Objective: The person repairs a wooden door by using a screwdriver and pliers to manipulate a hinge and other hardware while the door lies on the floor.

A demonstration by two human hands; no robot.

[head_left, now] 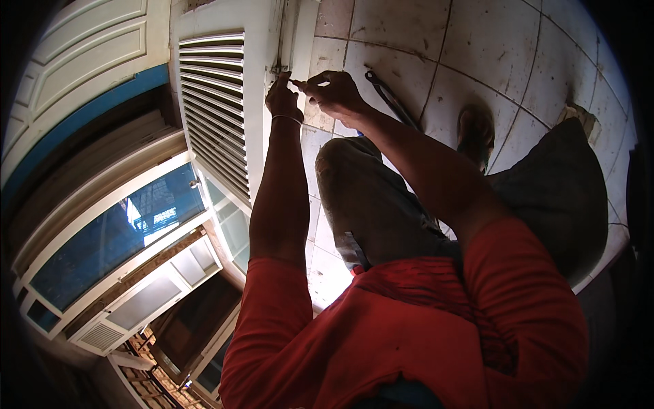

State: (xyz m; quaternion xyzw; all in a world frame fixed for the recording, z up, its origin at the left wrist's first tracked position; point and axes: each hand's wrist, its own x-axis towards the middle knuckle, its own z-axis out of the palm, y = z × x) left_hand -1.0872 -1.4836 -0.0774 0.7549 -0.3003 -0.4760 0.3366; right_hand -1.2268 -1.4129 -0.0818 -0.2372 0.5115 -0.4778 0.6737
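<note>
A white louvred panel (212, 102) stands to my left, its slats in shadow. At its far right edge my left hand (283, 99), with a thin band on the wrist, has its fingers closed beside a small metal fitting (278, 69). Whatever those fingers grip is hidden. Just right of it, my right hand (335, 94) pinches a small slim piece (297, 83) between thumb and fingers, its tip toward my left hand. The piece is too small and dark to name. The two hands are close together.
A long dark tool with a rounded, holed end (387, 95) lies on the dirty white tiled floor (487, 34), right of my hands. My foot (475, 128) rests beyond it. Blue-glazed white frames (122, 228) and a white panelled door (102, 41) are at left.
</note>
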